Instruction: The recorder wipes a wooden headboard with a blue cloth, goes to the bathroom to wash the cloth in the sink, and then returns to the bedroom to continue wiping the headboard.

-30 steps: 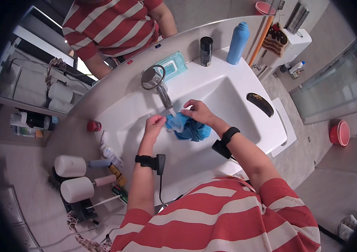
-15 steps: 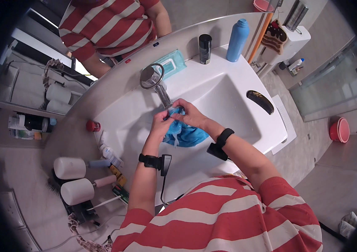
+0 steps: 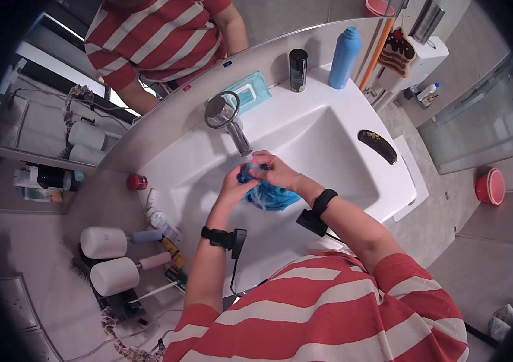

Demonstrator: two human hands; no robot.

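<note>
A wet blue cloth [image 3: 277, 199] hangs bunched in the white sink [image 3: 341, 157], below the silver faucet [image 3: 241, 142]. Both hands grip its upper part under the spout. My left hand [image 3: 232, 184] is closed on the cloth's left side, thumb toward the middle. My right hand [image 3: 275, 172] pinches it from the right, fingers curled close to the spout. Water runs over the cloth and off its lower front. Folds and fingers hide part of the grip. Whether the cloth is a garment, I cannot tell.
A wipes pack [image 3: 249, 92], a black can [image 3: 298, 70] and a blue bottle [image 3: 344, 58] stand along the back ledge. A dark comb [image 3: 377, 147] lies on the right rim. At left are a red-lidded jar [image 3: 137, 181], white tubes [image 3: 161, 220] and two white-headed brushes [image 3: 114, 276].
My hands have shifted slightly and gathered the cloth's top more tightly. Water now streams visibly down its front. The whole view has shifted a little.
</note>
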